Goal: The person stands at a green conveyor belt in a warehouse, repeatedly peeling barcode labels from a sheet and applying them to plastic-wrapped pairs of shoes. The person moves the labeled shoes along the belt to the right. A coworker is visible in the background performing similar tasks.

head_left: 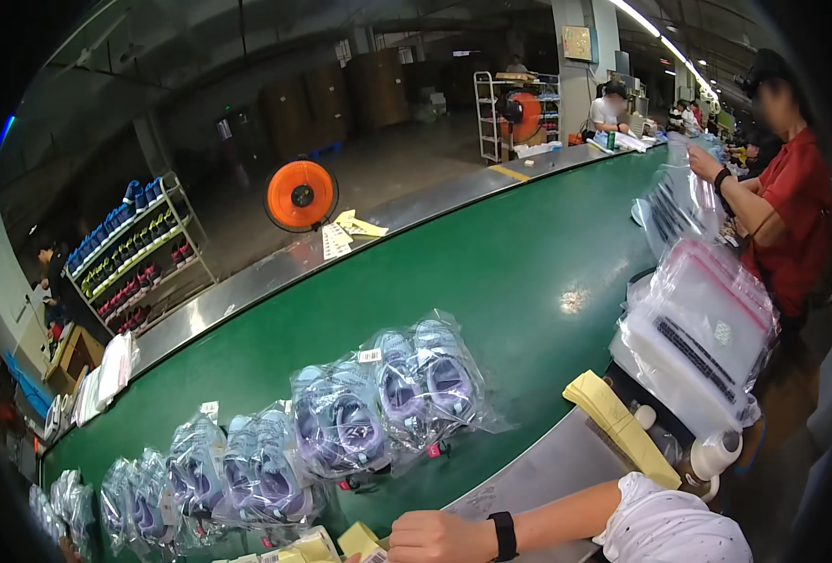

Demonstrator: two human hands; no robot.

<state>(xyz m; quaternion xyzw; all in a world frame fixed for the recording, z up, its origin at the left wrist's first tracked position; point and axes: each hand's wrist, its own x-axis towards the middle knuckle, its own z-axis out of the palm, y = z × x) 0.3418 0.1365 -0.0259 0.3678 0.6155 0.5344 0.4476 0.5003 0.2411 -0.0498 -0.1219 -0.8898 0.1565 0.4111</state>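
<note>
From the lower right my right hand (439, 538), with a black band on its wrist, reaches to the bottom edge. Its fingers are curled at a yellow label sheet (359, 540) bearing white stickers; the fingertips are partly hidden. A sliver of skin beside that sheet seems to be my left hand (352, 558), nearly all of it cut off by the frame. More yellow label stacks (314, 546) lie just left. Beyond them, bagged pairs of light blue and purple shoes (341, 422) stand in a row on the green belt (453, 253), each pair in clear plastic.
A grey board (528, 460) with a yellow paper stack (622, 427) is by my forearm, near a white bottle (716, 453). Clear plastic bags (707, 328) pile at right, where a person in red (796, 206) handles bags. An orange fan (301, 195) and shoe rack (139, 253) stand across the belt.
</note>
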